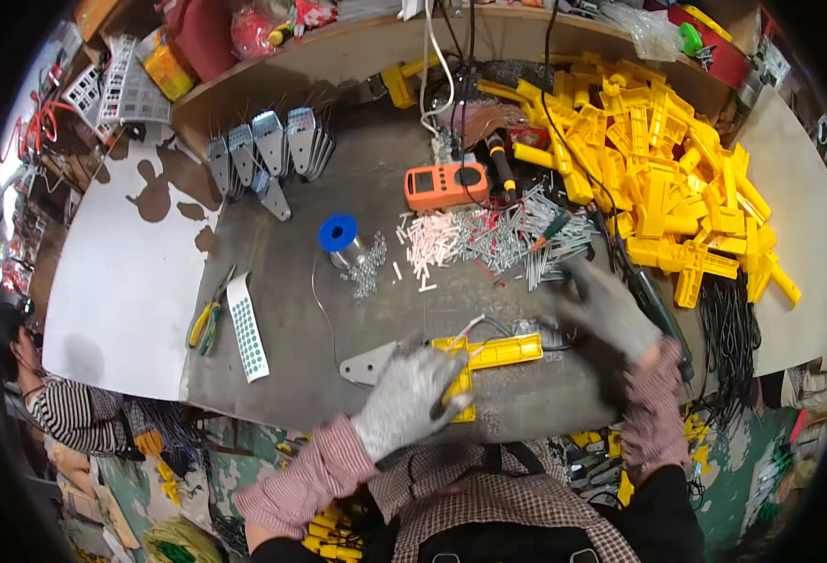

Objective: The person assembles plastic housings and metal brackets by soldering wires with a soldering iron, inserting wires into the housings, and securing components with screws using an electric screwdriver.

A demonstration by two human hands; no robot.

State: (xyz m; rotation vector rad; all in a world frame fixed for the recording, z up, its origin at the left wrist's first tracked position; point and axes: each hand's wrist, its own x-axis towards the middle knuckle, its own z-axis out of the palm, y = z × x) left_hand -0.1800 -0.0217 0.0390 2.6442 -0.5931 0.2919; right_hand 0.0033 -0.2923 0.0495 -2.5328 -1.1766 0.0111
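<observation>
My left hand (pixel 406 399), in a grey glove, is closed on a yellow plastic housing (pixel 507 350) low on the work surface. The housing is a T-shaped open shell with a pale wire across it and a dark cable at its far side. Partly under that hand, a grey metal plate (pixel 367 365) with a hole sticks out to the left. My right hand (pixel 611 310), gloved too and somewhat blurred, hovers right of the housing, near the pile of screws (pixel 540 230). Its fingers look apart, with nothing visible between them. Beside its wrist lies a dark-handled tool (pixel 656 310).
A heap of yellow housings (pixel 658 159) fills the back right, black cables (pixel 728 328) below it. Around the middle are an orange multimeter (pixel 444 186), pink sleeves (pixel 429 239) and a solder spool (pixel 340 239). Pliers (pixel 210 317), a sticker sheet (pixel 247 327) and metal plates (pixel 273 141) lie left. Another person (pixel 66 408) sits far left.
</observation>
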